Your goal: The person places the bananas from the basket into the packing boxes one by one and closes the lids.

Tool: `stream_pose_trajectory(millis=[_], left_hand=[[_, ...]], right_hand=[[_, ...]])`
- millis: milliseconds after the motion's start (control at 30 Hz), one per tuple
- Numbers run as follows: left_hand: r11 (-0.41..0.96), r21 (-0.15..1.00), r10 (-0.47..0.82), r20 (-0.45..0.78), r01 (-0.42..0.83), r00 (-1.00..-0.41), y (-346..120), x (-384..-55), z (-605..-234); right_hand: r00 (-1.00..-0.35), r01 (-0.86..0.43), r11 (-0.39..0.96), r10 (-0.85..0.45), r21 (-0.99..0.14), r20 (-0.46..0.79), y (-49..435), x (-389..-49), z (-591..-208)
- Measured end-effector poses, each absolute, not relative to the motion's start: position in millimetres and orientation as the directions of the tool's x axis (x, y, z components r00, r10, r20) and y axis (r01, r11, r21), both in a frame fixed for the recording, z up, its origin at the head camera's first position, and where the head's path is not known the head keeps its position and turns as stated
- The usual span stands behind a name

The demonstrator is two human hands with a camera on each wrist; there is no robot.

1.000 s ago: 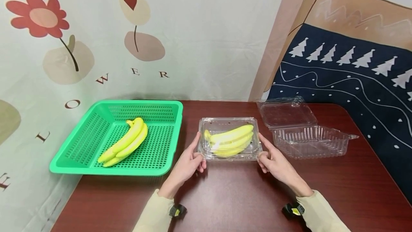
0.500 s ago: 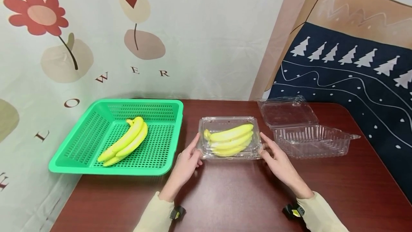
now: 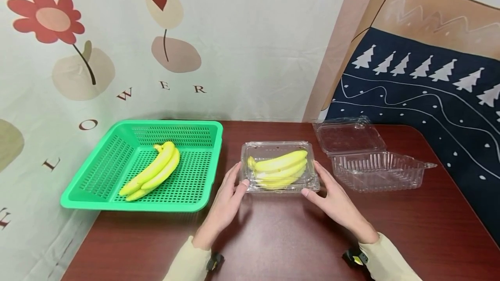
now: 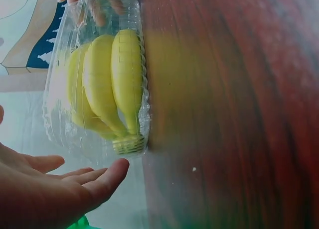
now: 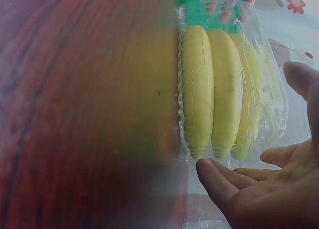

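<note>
A closed clear plastic clamshell box [image 3: 278, 145] sits on the table, with a bunch of yellow bananas [image 3: 279, 171] inside it. My left hand [image 3: 223, 203] is at the box's left end, fingers fairly straight and the thumb near the front left corner. At the opposite end, my right hand [image 3: 339, 203] lies in much the same way, its thumb by the front right corner. The left wrist view has the fingers [image 4: 107, 184] close to the box's end wall, not curled round it. Straight fingers [image 5: 219, 181] also show beside the box in the right wrist view; whether they touch it I cannot tell.
To the left stands a green perforated basket [image 3: 136, 206] holding another bunch of bananas [image 3: 154, 174]. A second clear clamshell box [image 3: 376, 172] stands to the right, its lid [image 3: 347, 135] folded back. A printed curtain [image 3: 254, 47] hangs behind the dark red table [image 3: 281, 237].
My hands have loosened at the ends of the box: the fingers have straightened and both thumbs have swung inward to its front corners. The box has stayed in place.
</note>
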State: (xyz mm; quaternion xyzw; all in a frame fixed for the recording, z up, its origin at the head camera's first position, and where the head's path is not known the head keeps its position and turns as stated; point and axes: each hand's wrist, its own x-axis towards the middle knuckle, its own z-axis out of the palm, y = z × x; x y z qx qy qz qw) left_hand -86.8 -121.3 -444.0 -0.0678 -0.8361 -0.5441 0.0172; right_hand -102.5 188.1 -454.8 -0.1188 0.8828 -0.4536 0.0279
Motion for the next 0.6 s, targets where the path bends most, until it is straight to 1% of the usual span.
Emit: stream_pose_trajectory(millis=[233, 433, 600], left_hand=[[0.38, 0.91, 0.117, 0.131, 0.166, -0.984, -117.9, -85.3, -444.5], [0.379, 0.913, 0.099, 0.119, 0.148, -0.988, -115.3, -87.1, -444.1], [0.366, 0.922, 0.084, 0.101, 0.125, -0.991, -114.4, -91.8, -442.6]], right_hand=[[-0.968, -0.203, 0.56, -0.236, -0.803, 0.08, 184.8, -107.1, -456.0], [-0.964, -0.228, 0.54, -0.242, -0.81, 0.11, 181.9, -112.7, -456.6], [-0.964, -0.225, 0.521, -0.24, -0.824, 0.112, 178.1, -119.2, -457.2]])
